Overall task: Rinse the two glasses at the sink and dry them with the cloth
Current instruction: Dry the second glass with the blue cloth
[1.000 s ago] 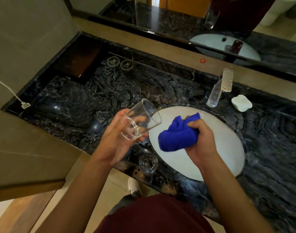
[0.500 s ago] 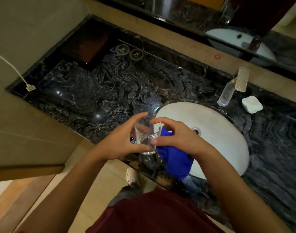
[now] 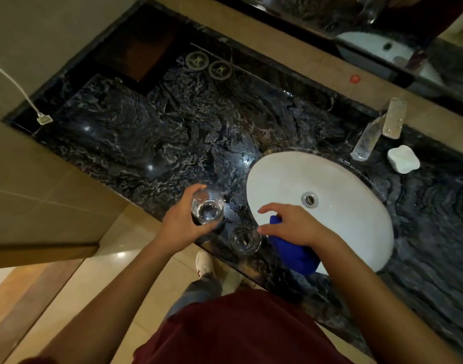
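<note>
Bathroom, likely hotel or home; long dark veined marble vanity counter [image 3: 151, 132] set into beige tiled walls; oval white undermount basin [image 3: 351, 206] with chrome drain [image 3: 309, 199]; angular chrome tap [image 3: 377, 132] at its far edge; small white soap dish [image 3: 403, 158] just beside the tap; wall mirror [image 3: 383, 40] above a beige ledge reflects the basin; two round dark coasters [image 3: 209, 64] near the back of the counter; beige floor tiles below.

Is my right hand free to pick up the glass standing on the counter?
Probably yes: the right hand hovers beside the standing glass, thumb and forefinger spread, nothing between, though it holds the blue cloth.
</note>
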Tool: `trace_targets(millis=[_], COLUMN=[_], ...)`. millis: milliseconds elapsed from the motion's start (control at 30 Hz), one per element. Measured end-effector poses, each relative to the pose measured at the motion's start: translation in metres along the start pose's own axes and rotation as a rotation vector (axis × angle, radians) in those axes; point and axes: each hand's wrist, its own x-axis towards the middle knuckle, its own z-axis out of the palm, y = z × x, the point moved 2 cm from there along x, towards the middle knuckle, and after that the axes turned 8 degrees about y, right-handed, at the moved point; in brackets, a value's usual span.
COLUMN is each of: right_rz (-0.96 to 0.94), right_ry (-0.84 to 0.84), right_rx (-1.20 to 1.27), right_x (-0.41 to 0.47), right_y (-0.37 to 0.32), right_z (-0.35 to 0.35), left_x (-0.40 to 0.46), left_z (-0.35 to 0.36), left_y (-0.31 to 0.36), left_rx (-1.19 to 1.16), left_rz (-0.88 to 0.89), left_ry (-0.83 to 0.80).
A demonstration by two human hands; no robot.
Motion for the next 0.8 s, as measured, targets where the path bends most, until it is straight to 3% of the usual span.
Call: trace_targets(millis=[167, 800], right_rz=[0.007, 0.006], right_ry=[-0.108, 0.022], right_rx=[-0.055, -0.049], right_x=[0.005, 0.010], right_y=[0.006, 0.011], right_z=[0.030, 0.046], left_x=[0.000, 0.000], left_z=[0.011, 0.024], left_y=[-0.017, -0.045], left_rx=[0.064, 0.174], left_rz=[0.008, 0.046], left_ry=[-0.026, 0.033])
